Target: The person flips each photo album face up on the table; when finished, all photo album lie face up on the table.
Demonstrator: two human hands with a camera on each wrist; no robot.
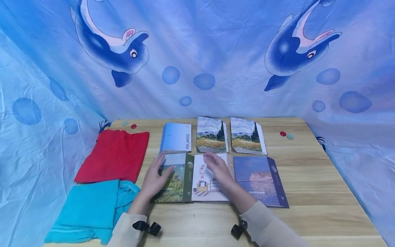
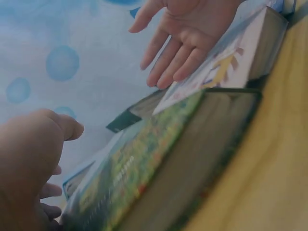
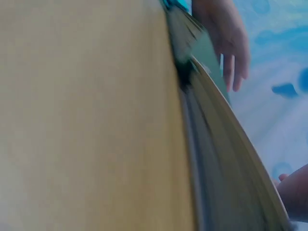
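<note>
Three photo albums lie in a front row: a green landscape album (image 1: 176,185), a white album with a yellow cartoon figure (image 1: 200,192), and a purple-blue seascape album (image 1: 256,185). My left hand (image 1: 154,180) hovers at the left side of the green album, thumb spread from the fingers. Over the white album is my right hand (image 1: 220,173), its fingers straight and pointing away from me. Seen from the left wrist, the right hand (image 2: 190,41) shows a bare palm above the albums. Neither hand holds anything.
Behind stand a blue Polaroid album (image 1: 177,137) and two matching painted-landscape albums (image 1: 211,133). Folded red cloth (image 1: 114,156) and turquoise cloth (image 1: 89,209) lie on the left. Small red and pale green discs sit near the table's back corners. A dolphin-print curtain (image 1: 228,44) hangs behind.
</note>
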